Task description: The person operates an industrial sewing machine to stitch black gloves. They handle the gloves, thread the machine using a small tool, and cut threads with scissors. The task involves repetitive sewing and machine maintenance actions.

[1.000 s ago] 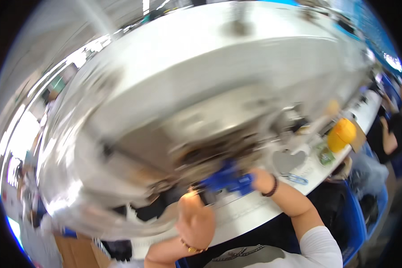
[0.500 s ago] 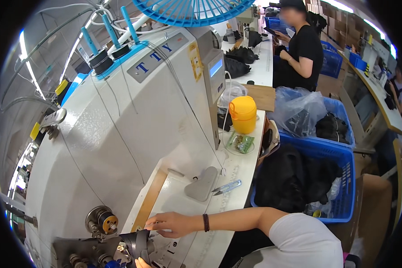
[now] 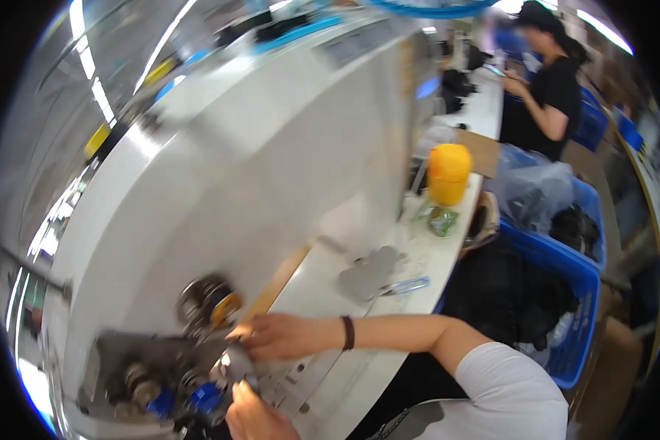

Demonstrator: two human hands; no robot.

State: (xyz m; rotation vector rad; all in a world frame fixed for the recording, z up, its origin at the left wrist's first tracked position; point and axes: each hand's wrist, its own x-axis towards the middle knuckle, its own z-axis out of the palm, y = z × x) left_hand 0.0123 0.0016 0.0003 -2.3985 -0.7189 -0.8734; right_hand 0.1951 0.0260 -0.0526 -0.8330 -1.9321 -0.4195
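The left hand (image 3: 259,416) has come further into view, facing the right hand (image 3: 282,336) across the dark piece (image 3: 240,368) at the sewing machine (image 3: 293,161); I cannot tell, for blur, whether either grips it, and slippage could carry a hand into the mechanism.

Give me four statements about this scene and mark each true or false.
1. The right hand, with a dark bracelet at its wrist, is nearer the yellow cylindrical container than the left hand. True.
2. The left hand holds the slim blue snips. False: they lie on the white tabletop.
3. The yellow container stands on that tabletop. True.
4. The nearer blue plastic crate holds only white cloth. False: soft black material shows in it.
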